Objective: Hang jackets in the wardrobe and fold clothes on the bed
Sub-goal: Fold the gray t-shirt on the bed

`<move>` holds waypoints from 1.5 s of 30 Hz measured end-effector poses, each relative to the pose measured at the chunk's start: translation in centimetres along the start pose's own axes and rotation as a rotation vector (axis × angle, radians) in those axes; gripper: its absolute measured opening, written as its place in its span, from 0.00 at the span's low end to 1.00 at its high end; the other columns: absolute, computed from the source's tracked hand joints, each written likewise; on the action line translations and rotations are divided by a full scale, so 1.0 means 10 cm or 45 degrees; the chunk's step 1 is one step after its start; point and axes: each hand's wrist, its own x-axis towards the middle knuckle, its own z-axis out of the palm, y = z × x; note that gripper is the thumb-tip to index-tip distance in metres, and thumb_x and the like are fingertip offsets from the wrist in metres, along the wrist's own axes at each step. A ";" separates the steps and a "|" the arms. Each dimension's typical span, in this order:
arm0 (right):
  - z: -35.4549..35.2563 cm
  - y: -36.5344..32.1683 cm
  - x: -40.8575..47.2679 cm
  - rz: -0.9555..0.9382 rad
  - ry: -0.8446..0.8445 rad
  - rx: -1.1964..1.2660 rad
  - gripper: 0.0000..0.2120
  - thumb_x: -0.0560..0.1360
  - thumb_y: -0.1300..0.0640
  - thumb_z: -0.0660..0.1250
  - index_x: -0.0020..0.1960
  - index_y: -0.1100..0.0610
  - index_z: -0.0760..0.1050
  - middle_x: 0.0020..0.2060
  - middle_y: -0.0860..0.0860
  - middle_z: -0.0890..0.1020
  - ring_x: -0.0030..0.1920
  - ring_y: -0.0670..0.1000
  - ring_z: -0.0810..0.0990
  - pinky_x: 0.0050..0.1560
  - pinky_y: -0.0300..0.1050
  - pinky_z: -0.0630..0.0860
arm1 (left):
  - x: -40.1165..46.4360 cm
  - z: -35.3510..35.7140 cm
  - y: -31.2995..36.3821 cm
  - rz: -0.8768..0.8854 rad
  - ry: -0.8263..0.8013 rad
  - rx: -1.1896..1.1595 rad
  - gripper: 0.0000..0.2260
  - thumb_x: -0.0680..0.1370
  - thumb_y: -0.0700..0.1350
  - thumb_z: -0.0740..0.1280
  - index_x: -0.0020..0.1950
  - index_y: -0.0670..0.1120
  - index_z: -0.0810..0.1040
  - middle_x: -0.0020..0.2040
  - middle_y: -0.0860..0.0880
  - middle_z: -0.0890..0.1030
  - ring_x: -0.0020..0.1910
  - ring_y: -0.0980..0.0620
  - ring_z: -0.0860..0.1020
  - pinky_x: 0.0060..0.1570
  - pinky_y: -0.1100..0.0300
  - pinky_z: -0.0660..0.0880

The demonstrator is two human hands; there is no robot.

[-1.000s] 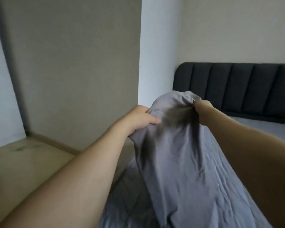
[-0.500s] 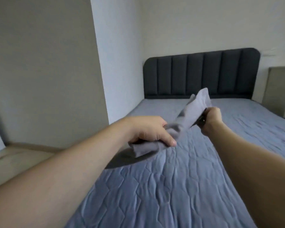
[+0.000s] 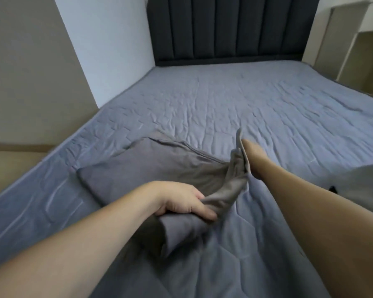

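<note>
On the bed (image 3: pixel 235 100) lies one grey garment (image 3: pixel 151 168); two hands work it, left hand (image 3: pixel 181 201) and right hand (image 3: pixel 253 153) each gripping an edge.

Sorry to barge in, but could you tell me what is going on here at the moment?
A person is folding a grey garment on the bed. The left hand grips the near end of the cloth, and the right hand holds the far end, lifted a little off the quilt. Most of the garment lies flat to the left on the blue quilted cover. The dark padded headboard stands at the far end.
</note>
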 end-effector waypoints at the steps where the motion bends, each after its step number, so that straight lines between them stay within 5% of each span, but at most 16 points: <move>1: 0.11 -0.07 0.07 -0.044 0.002 0.007 0.14 0.82 0.55 0.55 0.39 0.55 0.69 0.39 0.54 0.74 0.44 0.54 0.74 0.40 0.45 0.72 | -0.04 -0.16 -0.03 0.015 0.084 0.030 0.06 0.75 0.49 0.73 0.47 0.47 0.83 0.43 0.49 0.85 0.43 0.50 0.83 0.48 0.57 0.80; 4: 0.50 -0.29 0.25 -0.227 -0.043 -0.130 0.11 0.82 0.54 0.57 0.45 0.56 0.73 0.42 0.53 0.76 0.47 0.52 0.74 0.47 0.44 0.69 | -0.14 -0.71 -0.26 0.040 0.409 0.275 0.14 0.73 0.57 0.73 0.45 0.46 0.83 0.41 0.51 0.85 0.42 0.52 0.83 0.46 0.58 0.77; 7: 0.97 -0.46 0.49 -0.444 -0.005 -0.384 0.11 0.82 0.54 0.56 0.45 0.57 0.72 0.43 0.55 0.76 0.45 0.53 0.73 0.44 0.43 0.64 | -0.22 -1.31 -0.67 0.018 0.640 0.464 0.15 0.74 0.58 0.72 0.42 0.46 0.79 0.40 0.51 0.83 0.43 0.52 0.81 0.43 0.58 0.72; 12: 1.89 -0.67 0.89 -0.637 0.130 -0.573 0.11 0.82 0.50 0.55 0.46 0.54 0.71 0.44 0.54 0.77 0.44 0.55 0.74 0.42 0.46 0.64 | -0.16 -2.20 -1.47 -0.011 1.013 0.412 0.15 0.72 0.59 0.73 0.39 0.47 0.80 0.37 0.54 0.82 0.39 0.55 0.80 0.38 0.59 0.71; 18: 2.83 -0.37 1.40 -0.565 0.158 -0.893 0.11 0.82 0.49 0.50 0.47 0.52 0.67 0.51 0.59 0.80 0.48 0.59 0.76 0.43 0.48 0.64 | 0.54 -2.40 -2.40 -0.109 1.345 0.350 0.24 0.78 0.64 0.61 0.35 0.45 0.74 0.32 0.49 0.77 0.40 0.45 0.79 0.36 0.56 0.69; 23: 3.07 0.12 1.55 -0.550 0.273 -1.096 0.14 0.82 0.48 0.47 0.48 0.54 0.66 0.50 0.61 0.80 0.50 0.62 0.79 0.42 0.50 0.65 | 0.75 -2.33 -2.67 0.058 1.690 0.250 0.23 0.77 0.62 0.61 0.32 0.46 0.69 0.28 0.51 0.71 0.36 0.42 0.75 0.35 0.54 0.69; 29: 3.04 0.13 1.62 -0.549 0.281 -1.151 0.10 0.82 0.53 0.48 0.47 0.55 0.64 0.53 0.62 0.79 0.52 0.63 0.78 0.42 0.50 0.64 | 0.73 -2.28 -2.60 -0.011 1.697 0.266 0.24 0.76 0.63 0.62 0.34 0.44 0.72 0.29 0.50 0.73 0.37 0.43 0.76 0.35 0.55 0.68; 36: 2.91 0.12 1.66 -0.567 0.193 -1.304 0.10 0.81 0.50 0.48 0.47 0.54 0.63 0.52 0.61 0.80 0.48 0.60 0.76 0.42 0.51 0.63 | 0.65 -2.53 -2.61 -0.098 1.227 -0.137 0.21 0.70 0.64 0.72 0.32 0.46 0.77 0.31 0.50 0.81 0.36 0.50 0.80 0.34 0.60 0.70; 41: 2.86 0.05 1.66 -0.386 -0.022 -1.304 0.18 0.81 0.42 0.46 0.53 0.55 0.64 0.62 0.60 0.76 0.60 0.61 0.75 0.50 0.53 0.63 | 0.76 -2.31 -2.63 -0.095 1.589 0.344 0.25 0.72 0.67 0.63 0.30 0.47 0.68 0.28 0.51 0.74 0.36 0.45 0.78 0.33 0.56 0.67; 45: 2.53 0.02 1.47 -0.383 -0.013 -1.452 0.34 0.77 0.32 0.44 0.68 0.58 0.65 0.69 0.62 0.69 0.69 0.63 0.67 0.67 0.57 0.62 | 0.78 -2.17 -2.57 -0.070 1.800 0.537 0.21 0.75 0.63 0.60 0.32 0.48 0.68 0.36 0.47 0.80 0.40 0.40 0.80 0.34 0.56 0.66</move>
